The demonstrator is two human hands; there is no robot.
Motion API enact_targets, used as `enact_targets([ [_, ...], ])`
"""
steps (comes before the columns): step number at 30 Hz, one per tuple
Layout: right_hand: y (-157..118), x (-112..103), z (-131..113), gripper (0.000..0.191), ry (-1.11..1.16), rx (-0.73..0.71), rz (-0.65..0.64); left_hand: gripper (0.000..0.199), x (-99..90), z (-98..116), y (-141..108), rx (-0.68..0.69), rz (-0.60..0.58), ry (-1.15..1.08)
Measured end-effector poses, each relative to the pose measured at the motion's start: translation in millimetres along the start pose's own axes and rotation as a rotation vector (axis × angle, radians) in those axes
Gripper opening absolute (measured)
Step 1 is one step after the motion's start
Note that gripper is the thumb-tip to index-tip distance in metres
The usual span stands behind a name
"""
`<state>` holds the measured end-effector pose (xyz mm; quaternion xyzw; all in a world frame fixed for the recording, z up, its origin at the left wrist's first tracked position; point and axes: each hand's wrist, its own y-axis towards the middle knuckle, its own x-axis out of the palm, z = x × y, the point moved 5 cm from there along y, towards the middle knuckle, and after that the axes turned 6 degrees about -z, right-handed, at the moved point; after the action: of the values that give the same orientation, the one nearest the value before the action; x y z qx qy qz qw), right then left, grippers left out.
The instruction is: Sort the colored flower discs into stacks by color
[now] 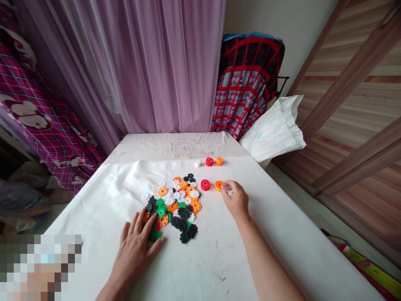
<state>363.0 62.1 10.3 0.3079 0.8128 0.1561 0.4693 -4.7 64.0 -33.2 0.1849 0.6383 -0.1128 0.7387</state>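
A mixed pile of notched plastic snowflake discs (173, 207) in white, orange, black, green and some red lies mid-table. My left hand (136, 242) rests palm down with fingers spread at the pile's near left edge, its fingertips over a few discs. To the right of the pile, my right hand (236, 198) has its fingers curled in a pinch at the right side of a short orange disc stack (218, 186). Left of that is a red disc stack (205, 184). Farther back stand a white stack (197, 164), another red stack (209, 161) and another orange stack (219, 161).
A white cloth (219, 259) covers the table, wrinkled at left. Beyond the right back corner leans a white bag (275, 125). Purple curtains (163, 67) hang behind, a red patterned cloth (234, 96) beside them. Wooden doors (354, 104) line the right.
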Motion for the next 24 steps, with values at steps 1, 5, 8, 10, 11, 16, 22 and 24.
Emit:
enact_targets([
  [1,-7,4,-11,0.015,0.031,-0.028,-0.049,0.068,-0.4,0,0,0.006,0.006,0.006],
  [5,-40,27,-61,0.016,0.122,-0.148,-0.317,0.067,-3.1,12,0,0.045,0.116,0.031],
  [8,-56,35,-87,0.021,0.104,-0.226,-0.342,0.064,-0.5,47,0,0.227,0.161,0.06],
  [10,-62,37,-97,0.028,0.072,-0.296,-0.343,0.063,4.0,72,-1,0.39,0.133,0.047],
  [11,-64,39,-101,0.031,0.059,-0.333,-0.354,0.061,5.5,80,0,0.423,0.121,0.036],
  [16,-73,41,-102,0.038,0.089,-0.455,-0.385,0.04,-1.8,59,4,0.269,0.165,-0.016],
  [22,-86,24,-90,0.032,0.152,-0.355,-0.279,0.041,-12.4,40,-9,0.188,0.238,-0.019],
  [24,-97,21,-94,0.032,0.182,-0.389,-0.338,0.043,-7.5,54,-14,0.336,0.183,0.012],
])
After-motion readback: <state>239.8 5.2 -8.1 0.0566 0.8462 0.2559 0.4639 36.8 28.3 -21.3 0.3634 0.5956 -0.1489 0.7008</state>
